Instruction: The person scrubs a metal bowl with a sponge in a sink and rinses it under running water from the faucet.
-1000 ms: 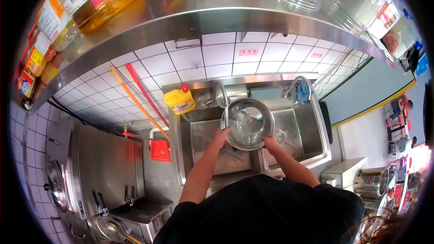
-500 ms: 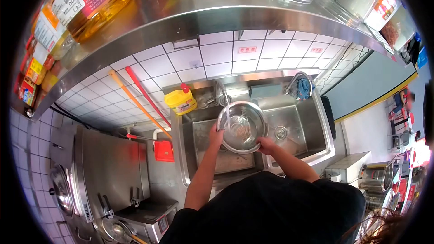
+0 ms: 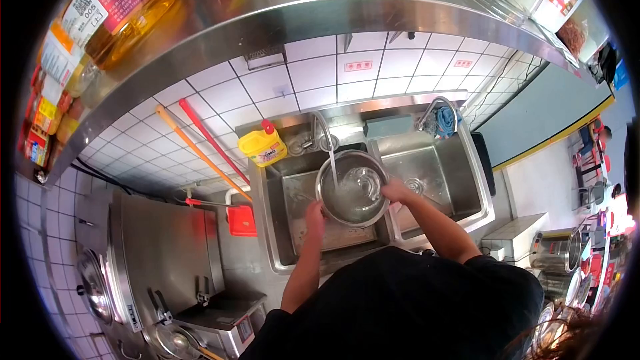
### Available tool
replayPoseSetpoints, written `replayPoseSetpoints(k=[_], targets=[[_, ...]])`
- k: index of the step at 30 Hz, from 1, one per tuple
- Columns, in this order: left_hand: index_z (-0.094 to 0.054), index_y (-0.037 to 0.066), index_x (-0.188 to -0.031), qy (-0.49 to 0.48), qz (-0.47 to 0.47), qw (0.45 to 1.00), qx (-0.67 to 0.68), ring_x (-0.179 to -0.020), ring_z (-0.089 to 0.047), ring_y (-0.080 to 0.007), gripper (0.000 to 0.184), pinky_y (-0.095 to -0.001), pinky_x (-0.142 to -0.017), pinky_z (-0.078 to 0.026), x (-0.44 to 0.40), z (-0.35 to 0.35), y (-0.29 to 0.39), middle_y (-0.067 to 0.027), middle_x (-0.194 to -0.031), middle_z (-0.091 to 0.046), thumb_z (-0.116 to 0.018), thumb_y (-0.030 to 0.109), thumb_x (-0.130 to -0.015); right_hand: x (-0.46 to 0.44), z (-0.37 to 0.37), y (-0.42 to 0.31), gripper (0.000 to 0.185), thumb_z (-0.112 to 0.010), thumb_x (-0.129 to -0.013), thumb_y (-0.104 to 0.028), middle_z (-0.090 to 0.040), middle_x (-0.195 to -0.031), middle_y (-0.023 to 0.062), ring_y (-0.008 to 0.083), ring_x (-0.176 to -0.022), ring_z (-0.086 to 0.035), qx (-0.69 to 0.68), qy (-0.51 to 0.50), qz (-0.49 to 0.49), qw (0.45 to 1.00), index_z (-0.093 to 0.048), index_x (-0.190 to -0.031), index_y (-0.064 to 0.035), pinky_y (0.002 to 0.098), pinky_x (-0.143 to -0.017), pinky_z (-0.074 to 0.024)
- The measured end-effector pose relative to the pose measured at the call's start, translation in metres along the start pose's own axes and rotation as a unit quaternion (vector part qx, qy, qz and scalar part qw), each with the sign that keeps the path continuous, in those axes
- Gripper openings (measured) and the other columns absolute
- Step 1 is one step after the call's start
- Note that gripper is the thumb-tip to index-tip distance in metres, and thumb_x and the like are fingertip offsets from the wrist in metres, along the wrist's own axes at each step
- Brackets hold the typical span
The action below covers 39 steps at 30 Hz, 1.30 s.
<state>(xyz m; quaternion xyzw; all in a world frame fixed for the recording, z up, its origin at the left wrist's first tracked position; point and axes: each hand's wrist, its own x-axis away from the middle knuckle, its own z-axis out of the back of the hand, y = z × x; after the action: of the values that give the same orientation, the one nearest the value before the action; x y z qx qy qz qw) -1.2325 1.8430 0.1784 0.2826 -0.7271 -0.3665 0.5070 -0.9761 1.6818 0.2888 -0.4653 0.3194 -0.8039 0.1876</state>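
A round steel basin (image 3: 341, 211) hangs in my hands over the left bowl of a double sink (image 3: 306, 227). Water runs into it from the left faucet (image 3: 323, 127), and the water inside is churned and bright. My right hand (image 3: 396, 191) is closed on the basin's right rim. At the lower left of the rim, my left hand (image 3: 315, 217) grips the edge, somewhat blurred by motion. Whatever lies under the water cannot be made out.
A yellow jug (image 3: 263, 147) with a red cap stands at the sink's left back corner. The right faucet (image 3: 437, 107) carries a blue cloth (image 3: 446, 122). Overhead runs a steel shelf (image 3: 280, 17) with bottles and containers. Long handles (image 3: 200, 150) lean against the tiles.
The basin has shifted slightly left. My right hand has moved up along its rim, and my left hand has dropped lower. The contents look more stirred up, with more water showing.
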Motion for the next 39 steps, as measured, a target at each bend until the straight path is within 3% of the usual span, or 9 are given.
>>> replayPoseSetpoints(k=[2,5,11,15,18,24,33,36,39], targets=[[-0.063,0.004,-0.109,0.190,-0.278,0.912,-0.235,-0.107,-0.059,-0.0261,0.031,-0.0406,-0.090,-0.048,0.028,-0.033,0.001,-0.0106,-0.107,-0.064,-0.063,0.029,-0.090,-0.006,0.003,0.000,0.032,-0.054,-0.079,-0.010,-0.068,-0.087,0.0255,0.0352,-0.069,-0.072,0.067,0.022,0.059,0.996,-0.067,-0.096,0.0152,0.0422,-0.052,-0.0611],[-0.063,0.006,-0.114,-0.049,-0.549,0.729,-0.405,-0.111,-0.058,-0.0340,0.036,-0.0452,-0.093,-0.047,0.023,-0.049,0.012,-0.0144,-0.110,-0.064,-0.062,0.029,-0.086,0.012,0.004,-0.019,0.033,-0.055,-0.078,-0.011,-0.067,-0.085,0.0269,0.0365,-0.069,-0.071,0.034,-0.019,-0.010,0.999,-0.065,-0.094,0.0166,0.0426,-0.051,-0.0602],[-0.070,0.012,-0.108,-0.372,-0.309,0.519,-0.705,-0.102,-0.064,-0.0345,0.032,-0.0468,-0.094,-0.047,-0.031,-0.071,0.014,-0.0152,-0.108,-0.067,-0.064,0.025,-0.080,0.015,-0.005,-0.014,0.034,-0.057,-0.077,-0.013,-0.068,-0.087,0.0291,0.0373,-0.070,-0.071,0.142,-0.041,-0.001,0.989,-0.066,-0.090,0.0165,0.0438,-0.057,-0.0591],[-0.072,0.007,-0.100,-0.366,-0.360,0.370,-0.775,-0.098,-0.064,-0.0385,0.025,-0.0445,-0.092,-0.048,-0.054,-0.072,-0.001,-0.0189,-0.105,-0.069,-0.057,0.020,-0.085,0.014,-0.008,-0.003,0.039,-0.060,-0.075,-0.022,-0.068,-0.087,0.0293,0.0386,-0.076,-0.070,0.154,0.022,-0.002,0.988,-0.068,-0.088,0.0135,0.0442,-0.069,-0.0562],[-0.065,0.004,-0.116,-0.255,-0.505,0.455,-0.688,-0.107,-0.063,-0.0346,0.038,-0.0525,-0.096,-0.044,-0.064,-0.045,-0.068,-0.0197,-0.115,-0.066,-0.056,0.024,-0.085,-0.004,-0.005,0.014,0.044,-0.060,-0.075,-0.027,-0.069,-0.091,0.0295,0.0396,-0.086,-0.070,0.126,-0.011,-0.010,0.992,-0.069,-0.096,0.0110,0.0446,-0.078,-0.0551],[-0.062,0.003,-0.122,-0.635,-0.162,0.291,-0.696,-0.112,-0.060,-0.0378,0.047,-0.0480,-0.097,-0.045,-0.002,-0.061,-0.031,-0.0222,-0.120,-0.063,-0.053,0.034,-0.087,0.009,0.001,0.002,0.038,-0.061,-0.072,-0.021,-0.069,-0.084,0.0276,0.0384,-0.076,-0.071,0.198,-0.020,-0.023,0.980,-0.069,-0.088,0.0123,0.0446,-0.066,-0.0564],[-0.068,0.005,-0.106,-0.254,-0.179,0.676,-0.668,-0.103,-0.065,-0.0367,0.040,-0.0480,-0.085,-0.051,-0.102,-0.052,-0.111,-0.0184,-0.111,-0.068,-0.059,0.039,-0.086,-0.002,-0.022,0.022,0.043,-0.064,-0.074,-0.024,-0.068,-0.092,0.0306,0.0427,-0.089,-0.069,0.224,-0.001,-0.015,0.974,-0.067,-0.096,0.0125,0.0450,-0.078,-0.0541],[-0.066,0.003,-0.107,-0.276,-0.271,0.589,-0.709,-0.099,-0.068,-0.0319,0.040,-0.0467,-0.086,-0.053,-0.097,-0.076,-0.073,-0.0208,-0.103,-0.070,-0.056,0.039,-0.092,0.022,-0.028,-0.004,0.043,-0.060,-0.076,-0.026,-0.065,-0.097,0.0344,0.0456,-0.094,-0.067,0.225,0.019,-0.021,0.974,-0.068,-0.096,0.0119,0.0472,-0.083,-0.0535],[-0.066,0.005,-0.103,-0.177,0.095,0.945,-0.259,-0.094,-0.068,-0.0240,0.035,-0.0408,-0.086,-0.054,-0.078,-0.110,-0.047,-0.0128,-0.099,-0.071,-0.057,0.038,-0.093,0.009,-0.034,0.009,0.045,-0.061,-0.076,-0.025,-0.066,-0.092,0.0351,0.0444,-0.092,-0.068,0.174,0.034,-0.015,0.984,-0.066,-0.095,0.0157,0.0467,-0.079,-0.0551]])
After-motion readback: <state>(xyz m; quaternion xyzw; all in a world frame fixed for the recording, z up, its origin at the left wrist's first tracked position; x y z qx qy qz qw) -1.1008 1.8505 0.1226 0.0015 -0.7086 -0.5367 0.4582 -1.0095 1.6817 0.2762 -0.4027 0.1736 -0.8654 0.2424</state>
